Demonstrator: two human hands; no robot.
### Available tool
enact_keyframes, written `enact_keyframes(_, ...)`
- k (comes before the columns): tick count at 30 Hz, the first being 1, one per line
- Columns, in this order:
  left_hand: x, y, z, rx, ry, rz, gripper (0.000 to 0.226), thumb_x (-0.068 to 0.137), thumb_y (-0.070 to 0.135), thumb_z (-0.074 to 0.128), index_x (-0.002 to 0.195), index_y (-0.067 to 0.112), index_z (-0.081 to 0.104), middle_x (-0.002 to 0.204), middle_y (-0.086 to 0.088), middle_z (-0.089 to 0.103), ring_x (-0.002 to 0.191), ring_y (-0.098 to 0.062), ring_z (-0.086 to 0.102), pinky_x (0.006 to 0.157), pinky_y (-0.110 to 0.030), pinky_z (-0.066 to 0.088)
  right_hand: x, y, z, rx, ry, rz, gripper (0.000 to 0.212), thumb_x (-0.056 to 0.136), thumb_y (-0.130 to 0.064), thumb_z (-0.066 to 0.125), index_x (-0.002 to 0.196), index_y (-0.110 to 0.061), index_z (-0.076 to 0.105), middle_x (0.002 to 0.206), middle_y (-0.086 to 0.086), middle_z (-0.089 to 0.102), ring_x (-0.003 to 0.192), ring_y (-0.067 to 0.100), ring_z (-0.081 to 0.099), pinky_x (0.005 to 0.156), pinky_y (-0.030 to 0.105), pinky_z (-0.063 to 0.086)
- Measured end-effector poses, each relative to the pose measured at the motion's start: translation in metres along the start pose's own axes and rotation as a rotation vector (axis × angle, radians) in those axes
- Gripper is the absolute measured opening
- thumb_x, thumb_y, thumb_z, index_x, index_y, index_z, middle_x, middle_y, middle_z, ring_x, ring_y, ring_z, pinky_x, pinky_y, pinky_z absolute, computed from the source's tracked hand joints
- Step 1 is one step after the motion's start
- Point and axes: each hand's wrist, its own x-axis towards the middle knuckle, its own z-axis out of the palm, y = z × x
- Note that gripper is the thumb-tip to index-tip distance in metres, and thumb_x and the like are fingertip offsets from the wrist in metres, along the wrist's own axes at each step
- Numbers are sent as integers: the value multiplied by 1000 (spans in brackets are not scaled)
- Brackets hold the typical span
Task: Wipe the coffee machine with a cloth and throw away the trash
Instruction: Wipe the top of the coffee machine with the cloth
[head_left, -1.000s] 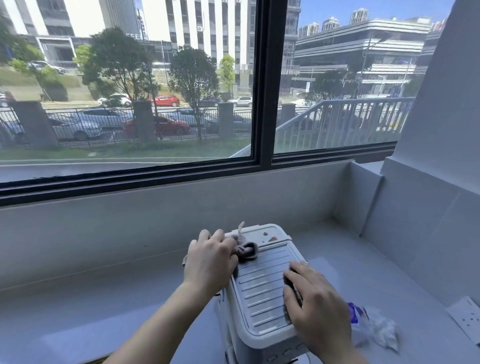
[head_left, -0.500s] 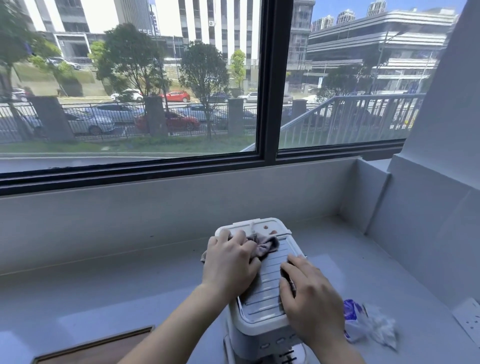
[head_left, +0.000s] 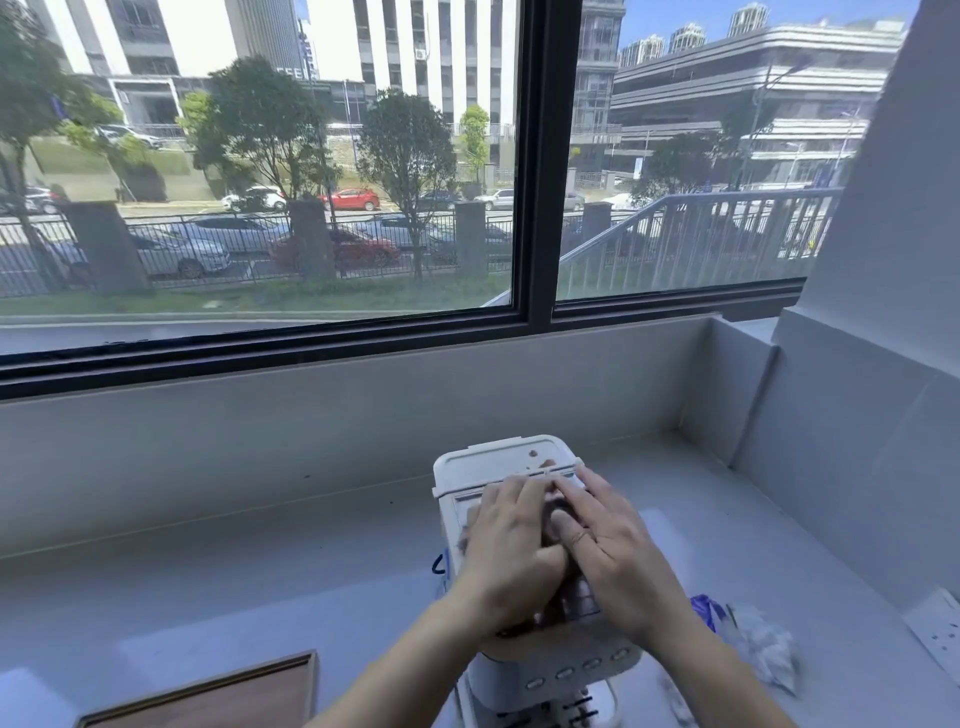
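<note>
A: Where is the cloth (head_left: 558, 525)?
B: Crumpled and grey, pressed flat under the left hand (head_left: 511, 553) and right hand (head_left: 615, 551) on the ribbed white coffee machine (head_left: 498, 460).
A: And nearby?
B: Crinkled plastic trash (head_left: 763, 644) lies right; a wooden tray (head_left: 218, 699) left.

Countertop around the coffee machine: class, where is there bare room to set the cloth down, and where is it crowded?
Bare countertop lies left of the coffee machine, between backsplash and wooden board. Right of it, crumpled trash crowds the near corner.
</note>
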Motion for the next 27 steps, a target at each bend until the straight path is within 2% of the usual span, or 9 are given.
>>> enact_keyframes(2,-5,-1,-9,-309,33,-31,62,69,22,48,129,35,51,124,17,51,117,-3,45,102,-27,36,9,-4,-9,84,-90,-40,54,95,-54,35,146,-37,40,158,-16,25,149,5,15,122,27,12)
enact_keyframes(5,-23,-15,-19,-415,151,64,73,63,8,46,132,30,50,131,17,50,117,5,50,99,-15,39,14,-3,-11,-12,-130,-49,63,85,-72,31,145,-51,33,159,-18,17,148,3,14,119,24,16)
enact_keyframes(8,-39,-27,-13,-311,217,83,66,75,11,47,139,27,44,147,10,41,137,1,36,107,-9,27,12,-5,5,-303,-122,-212,61,83,-77,41,140,-54,41,159,-13,27,145,11,25,118,33,24)
enact_keyframes(10,-41,-31,-5,-201,146,1,64,88,34,43,150,22,31,159,8,24,147,-1,16,115,-16,18,11,3,11,-346,-72,-258,51,82,-72,50,124,-44,60,144,-15,50,134,12,40,111,31,33)
enact_keyframes(12,-37,-35,2,40,10,-3,79,91,60,28,156,19,10,164,8,2,148,1,-9,120,-20,2,13,17,4,-310,12,-160,39,81,-61,56,110,-36,65,132,-17,57,125,14,48,101,26,40)
enact_keyframes(14,-28,-34,6,314,-88,-7,90,88,70,15,156,14,-1,164,2,-10,146,-6,-23,119,-25,-13,28,31,-8,-335,97,3,32,84,-44,63,114,-32,64,138,-11,53,121,23,50,97,29,40)
enact_keyframes(17,-23,-30,7,521,-216,-53,97,84,73,6,155,9,-2,164,-10,-12,147,-22,-25,121,-40,-14,58,30,-9,-357,63,134,39,92,-32,59,132,-32,57,153,-6,38,125,30,47,103,32,35)
enact_keyframes(22,-26,-35,8,572,-263,-71,100,79,76,-2,155,12,-6,164,-11,-14,148,-26,-22,120,-44,-15,45,27,19,-497,37,-56,40,87,-63,48,118,-40,56,134,-24,45,118,19,42,85,43,52)
enact_keyframes(27,-23,-32,7,587,-281,-71,101,77,76,-3,155,11,-6,164,-11,-14,149,-28,-20,120,-45,-13,89,25,16,-474,10,83,27,98,-41,47,117,-27,60,135,-8,49,119,27,47,104,34,35)
